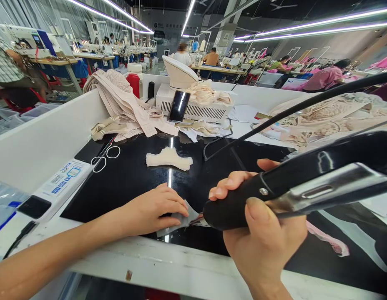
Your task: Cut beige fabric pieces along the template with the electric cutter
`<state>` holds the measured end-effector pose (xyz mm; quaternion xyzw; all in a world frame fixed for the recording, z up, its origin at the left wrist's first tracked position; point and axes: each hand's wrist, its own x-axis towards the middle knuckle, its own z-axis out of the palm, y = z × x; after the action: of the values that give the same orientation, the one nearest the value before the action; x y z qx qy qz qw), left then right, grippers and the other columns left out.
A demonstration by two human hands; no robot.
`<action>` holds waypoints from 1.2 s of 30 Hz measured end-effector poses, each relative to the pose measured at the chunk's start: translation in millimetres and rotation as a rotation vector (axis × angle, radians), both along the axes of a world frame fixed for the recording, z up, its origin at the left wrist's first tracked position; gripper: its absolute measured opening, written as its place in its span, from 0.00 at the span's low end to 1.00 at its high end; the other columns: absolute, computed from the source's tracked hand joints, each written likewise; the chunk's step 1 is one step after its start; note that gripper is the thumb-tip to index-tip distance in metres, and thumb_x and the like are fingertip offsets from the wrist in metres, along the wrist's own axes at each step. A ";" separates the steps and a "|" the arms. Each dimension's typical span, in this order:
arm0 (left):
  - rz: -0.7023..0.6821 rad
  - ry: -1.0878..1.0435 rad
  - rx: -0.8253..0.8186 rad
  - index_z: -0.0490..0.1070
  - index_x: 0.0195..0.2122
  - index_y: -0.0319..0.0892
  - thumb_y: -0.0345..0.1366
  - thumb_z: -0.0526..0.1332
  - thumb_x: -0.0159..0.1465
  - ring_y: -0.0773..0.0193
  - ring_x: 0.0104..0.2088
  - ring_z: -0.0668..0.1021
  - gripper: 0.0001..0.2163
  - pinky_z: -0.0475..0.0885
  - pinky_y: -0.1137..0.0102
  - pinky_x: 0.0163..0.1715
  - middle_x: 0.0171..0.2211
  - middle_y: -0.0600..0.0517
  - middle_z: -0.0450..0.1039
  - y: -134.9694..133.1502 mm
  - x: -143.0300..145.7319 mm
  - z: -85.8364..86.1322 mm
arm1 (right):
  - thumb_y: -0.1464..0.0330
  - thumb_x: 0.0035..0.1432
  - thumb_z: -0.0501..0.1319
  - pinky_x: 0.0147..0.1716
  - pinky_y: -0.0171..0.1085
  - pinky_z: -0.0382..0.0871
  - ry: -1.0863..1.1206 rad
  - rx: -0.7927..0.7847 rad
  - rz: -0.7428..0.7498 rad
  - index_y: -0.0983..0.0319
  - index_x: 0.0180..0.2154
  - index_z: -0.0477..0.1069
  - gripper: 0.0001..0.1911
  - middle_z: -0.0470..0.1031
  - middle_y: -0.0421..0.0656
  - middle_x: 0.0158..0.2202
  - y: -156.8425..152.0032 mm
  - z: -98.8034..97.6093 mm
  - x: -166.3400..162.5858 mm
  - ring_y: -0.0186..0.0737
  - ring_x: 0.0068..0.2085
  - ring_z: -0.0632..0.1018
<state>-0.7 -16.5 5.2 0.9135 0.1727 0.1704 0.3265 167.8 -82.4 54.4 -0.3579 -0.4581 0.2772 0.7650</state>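
Note:
My left hand (159, 208) lies low over the black tabletop (127, 187), fingers stretched out. Its fingertips rest on a small piece of thin grey cloth (173, 223). My right hand (262, 233) is wrapped round a thick black tool (234, 208) with a long slotted metal strip (337, 187) on its side. The tool slopes down to the left, and a narrow tip (198, 220) beyond its rounded end meets the cloth. Its exact kind I cannot make out. Beyond my hands sits a small stack of cream shaped cloth pieces (169, 159).
Beige cloth strips (118, 96) are heaped at back left, more lace pieces (325, 116) at right. A phone (179, 106) leans on a white machine (162, 102). A bent black rod (275, 118) crosses the right side. A white box (64, 179) and elastic loops (99, 163) lie left.

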 end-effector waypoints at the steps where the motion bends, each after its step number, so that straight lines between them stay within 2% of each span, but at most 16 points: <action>1: 0.004 0.009 0.006 0.76 0.47 0.43 0.30 0.64 0.67 0.60 0.52 0.74 0.08 0.56 0.63 0.62 0.50 0.52 0.78 0.0 0.1 -0.1 | 0.63 0.54 0.71 0.29 0.39 0.71 0.012 0.006 -0.006 0.53 0.49 0.70 0.21 0.74 0.36 0.32 0.5 0.7 -0.3 0.37 0.29 0.75; 13: -0.010 -0.007 0.045 0.78 0.45 0.44 0.31 0.64 0.67 0.61 0.51 0.74 0.07 0.61 0.65 0.58 0.49 0.51 0.78 -0.1 0.8 -2.7 | 0.66 0.59 0.68 0.28 0.39 0.73 -0.058 0.003 -0.008 0.54 0.51 0.68 0.19 0.74 0.37 0.33 -1.6 -5.2 -2.6 0.37 0.29 0.75; 20: 0.026 0.015 0.020 0.75 0.50 0.45 0.31 0.62 0.68 0.60 0.53 0.74 0.10 0.54 0.56 0.65 0.53 0.50 0.75 -0.7 -1.6 -4.3 | 0.68 0.58 0.67 0.30 0.39 0.73 -0.085 0.038 -0.085 0.55 0.50 0.67 0.19 0.75 0.36 0.32 11.0 -4.8 4.3 0.36 0.28 0.76; 23: 0.006 0.016 0.018 0.74 0.52 0.47 0.33 0.66 0.65 0.57 0.57 0.71 0.14 0.54 0.55 0.65 0.56 0.51 0.73 -1.1 -4.0 -1.5 | 0.68 0.57 0.68 0.31 0.39 0.73 -0.028 0.017 -0.128 0.55 0.49 0.68 0.19 0.74 0.35 0.32 13.4 -1.6 6.8 0.35 0.29 0.75; 28: -0.015 0.080 -0.003 0.73 0.54 0.49 0.40 0.72 0.58 0.52 0.61 0.68 0.22 0.48 0.48 0.67 0.58 0.51 0.73 -2.8 -6.9 0.3 | 0.66 0.54 0.69 0.29 0.40 0.72 0.021 -0.003 -0.087 0.55 0.49 0.68 0.21 0.74 0.35 0.31 2.4 1.0 1.8 0.36 0.28 0.75; 32: -0.015 0.086 -0.002 0.72 0.55 0.49 0.39 0.72 0.58 0.51 0.61 0.68 0.23 0.47 0.47 0.67 0.59 0.49 0.72 -3.5 -7.5 -0.9 | 0.65 0.55 0.69 0.27 0.39 0.71 0.017 -0.023 -0.036 0.55 0.51 0.67 0.22 0.74 0.36 0.32 -4.5 -2.7 -1.5 0.37 0.28 0.75; 36: -0.025 0.100 0.007 0.72 0.55 0.49 0.39 0.72 0.59 0.51 0.61 0.68 0.23 0.47 0.46 0.67 0.59 0.50 0.71 -3.4 -7.1 0.9 | 0.66 0.56 0.68 0.29 0.39 0.72 0.001 -0.034 -0.046 0.54 0.51 0.67 0.21 0.73 0.36 0.32 -4.9 -5.2 -1.4 0.37 0.29 0.75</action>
<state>-7.8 -19.9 6.1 0.9242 0.1770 0.1209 0.3161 166.5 -87.3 49.3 -0.3812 -0.4445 0.2676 0.7652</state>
